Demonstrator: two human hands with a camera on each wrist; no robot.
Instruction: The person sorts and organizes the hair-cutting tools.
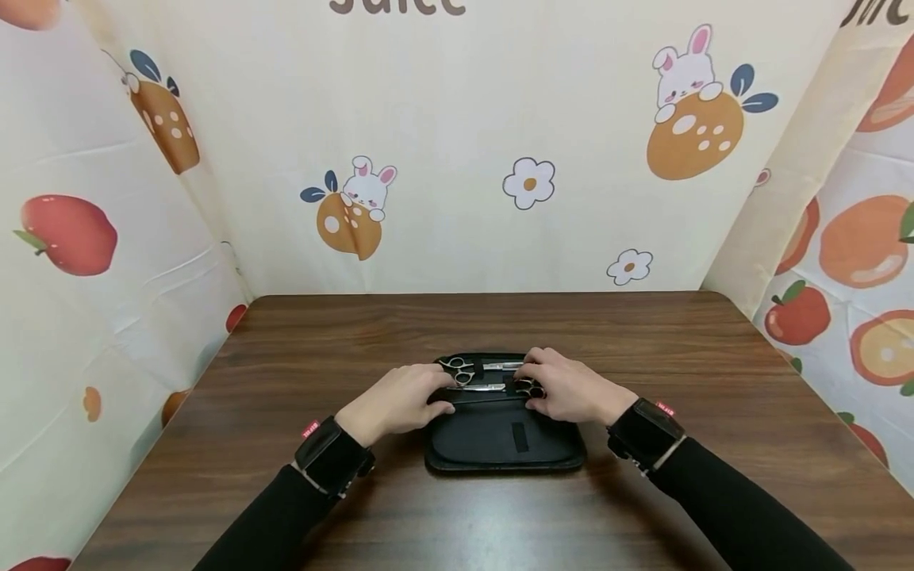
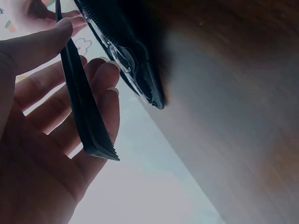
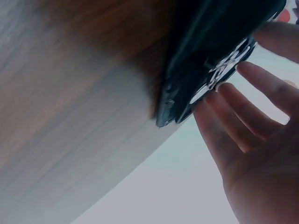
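A black zip case lies unfolded on the wooden table, with silvery scissors across its far half. In the left wrist view a black comb with fine teeth slants across the palm. My left hand pinches it under the thumb, at the case's left side; the head view hides most of the comb. My right hand reaches over the case's right side. Its fairly straight fingers touch about the case edge and scissors, with the thumb apart from them. Further ring handles show near that hand.
The dark wood table extends around the case. Behind it hangs a pale printed cloth, and similar cloths rise along both sides. A small strap lies on the case's near half.
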